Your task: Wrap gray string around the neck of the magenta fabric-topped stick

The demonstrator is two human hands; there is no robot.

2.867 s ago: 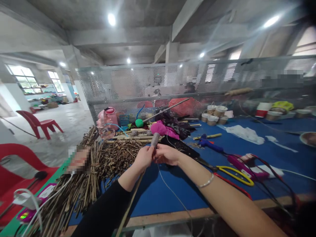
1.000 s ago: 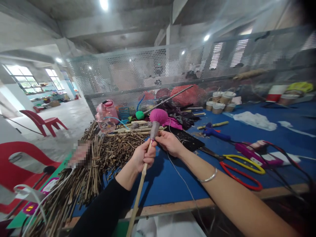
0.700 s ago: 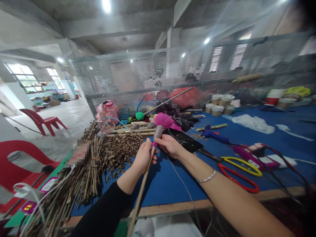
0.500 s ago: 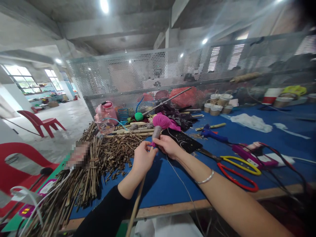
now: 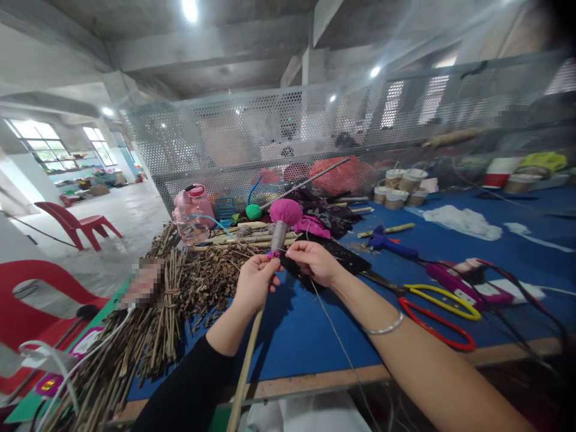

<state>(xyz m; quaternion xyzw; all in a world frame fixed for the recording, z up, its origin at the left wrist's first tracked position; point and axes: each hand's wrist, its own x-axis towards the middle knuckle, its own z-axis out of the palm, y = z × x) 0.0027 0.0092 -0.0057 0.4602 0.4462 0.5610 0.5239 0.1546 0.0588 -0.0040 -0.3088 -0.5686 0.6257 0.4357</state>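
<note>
My left hand is closed around a thin wooden stick, just below its wrapped head. That head is a round ball covered in magenta cloth, with a neck bound in grey string and a scrap of magenta cloth at the base. To the right, my right hand pinches the grey string between thumb and fingers, a short way off the neck. The string's loose length runs from this hand down over the table's front edge.
Dried twigs lie in a heap at left. Scissors with red and yellow handles, a blue glue gun and a purple power strip are at right. Pink bottles and paper cups stand farther back on the blue table.
My right hand has moved away from the bound neck to the right, drawing the string out. The wrapped head has shifted slightly left and tilted, with my left hand still on the stick.
</note>
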